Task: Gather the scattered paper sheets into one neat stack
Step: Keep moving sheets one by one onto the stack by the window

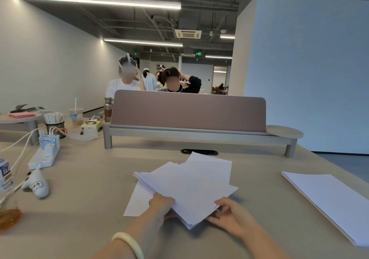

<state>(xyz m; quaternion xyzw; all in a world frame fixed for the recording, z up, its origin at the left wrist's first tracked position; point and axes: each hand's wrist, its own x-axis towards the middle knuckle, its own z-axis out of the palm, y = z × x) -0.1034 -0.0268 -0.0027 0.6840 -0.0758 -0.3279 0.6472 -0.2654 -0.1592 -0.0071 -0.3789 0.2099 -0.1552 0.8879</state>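
While the beige desk (83, 188) stretches ahead, the white power strip (43, 157) lies far to the left of the loose paper bundle (189, 180), and a white handheld device (38, 185) sits nearer, also to its left. Now the left hand (160, 205), a pale bangle (128, 243) on its wrist, is curled closed on the bundle's near-left edge, thumb on top. A single sheet (136, 200) pokes out flat beneath the bundle's left side. The right hand (231, 214) pinches the bundle's near-right corner, fingers tucked underneath. Sheets fan unevenly, near edge lifted off the desk. Well right of the bundle, a tidy paper stack (331, 200) lies flat.
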